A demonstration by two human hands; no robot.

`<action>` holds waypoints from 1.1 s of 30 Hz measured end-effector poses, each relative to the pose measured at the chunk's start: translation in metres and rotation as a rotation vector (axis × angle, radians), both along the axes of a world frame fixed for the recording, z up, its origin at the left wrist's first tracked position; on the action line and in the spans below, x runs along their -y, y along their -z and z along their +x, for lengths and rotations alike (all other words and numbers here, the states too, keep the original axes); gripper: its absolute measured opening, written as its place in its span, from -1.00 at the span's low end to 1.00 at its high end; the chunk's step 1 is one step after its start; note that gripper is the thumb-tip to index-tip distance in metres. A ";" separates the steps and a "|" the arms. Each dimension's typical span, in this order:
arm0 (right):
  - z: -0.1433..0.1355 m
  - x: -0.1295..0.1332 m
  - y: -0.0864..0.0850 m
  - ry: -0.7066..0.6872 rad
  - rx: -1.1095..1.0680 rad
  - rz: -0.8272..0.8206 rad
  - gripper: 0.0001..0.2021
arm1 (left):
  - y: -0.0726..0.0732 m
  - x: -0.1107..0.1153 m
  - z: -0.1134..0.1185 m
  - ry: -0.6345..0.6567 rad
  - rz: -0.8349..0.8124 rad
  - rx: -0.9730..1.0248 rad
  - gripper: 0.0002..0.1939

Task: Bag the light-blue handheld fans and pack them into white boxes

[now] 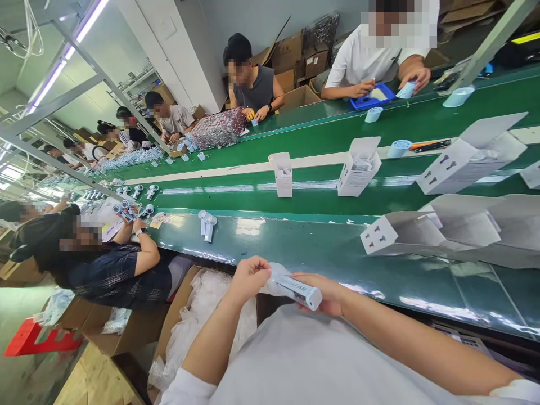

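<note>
Near the bench's front edge, my right hand (324, 293) is wrapped round a light-blue handheld device (297, 289) with a dark strip and lettering on its side. My left hand (253, 275) pinches the clear plastic wrap (274, 275) around the device's far end. Two more light-blue devices (207, 225) lie on the bench ahead and to the left. Open white boxes (378, 233) lie side by side at the right. A small upright white box (284, 177) stands further back.
A carton of clear plastic bags (206, 306) is below the bench at left. A green conveyor (236, 199) runs across, carrying open boxes (358, 169). Co-workers sit opposite and at left. A metal post (491, 48) slants at upper right.
</note>
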State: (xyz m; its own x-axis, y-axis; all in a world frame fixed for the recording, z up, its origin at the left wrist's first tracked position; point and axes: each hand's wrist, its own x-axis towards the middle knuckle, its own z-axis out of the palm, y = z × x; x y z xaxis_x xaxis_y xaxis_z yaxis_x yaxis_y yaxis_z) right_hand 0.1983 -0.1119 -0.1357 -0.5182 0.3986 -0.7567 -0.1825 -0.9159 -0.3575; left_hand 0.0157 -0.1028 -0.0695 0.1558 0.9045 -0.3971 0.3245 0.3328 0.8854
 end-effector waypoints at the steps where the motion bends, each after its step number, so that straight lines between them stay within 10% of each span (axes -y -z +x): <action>1: 0.004 0.000 -0.002 -0.056 0.034 0.084 -0.87 | -0.001 0.000 0.000 -0.023 -0.019 0.038 -0.93; 8: 0.043 -0.014 -0.028 -0.018 0.209 0.809 -0.74 | 0.001 0.003 -0.009 0.020 0.002 0.220 -0.86; 14: 0.032 -0.012 -0.039 0.179 -0.059 0.640 -0.70 | 0.007 -0.008 0.006 0.335 0.306 0.074 0.00; 16: 0.042 -0.012 -0.042 0.134 -0.005 0.722 -0.71 | 0.013 -0.013 0.024 0.425 0.348 -0.012 -0.24; 19: 0.097 -0.022 -0.052 0.082 0.505 1.122 -0.70 | 0.021 -0.024 0.047 0.257 0.394 -0.053 -0.80; 23: 0.204 -0.060 -0.063 -0.056 1.518 1.347 -0.67 | 0.023 -0.051 0.060 -0.116 0.209 0.168 -0.71; 27: 0.244 -0.104 -0.059 -0.487 1.515 1.259 -0.89 | 0.006 -0.080 0.079 -0.291 0.048 0.497 -0.59; 33: 0.179 -0.130 -0.038 -0.374 1.327 1.343 -0.88 | -0.013 -0.103 0.119 -0.409 0.124 0.689 -0.54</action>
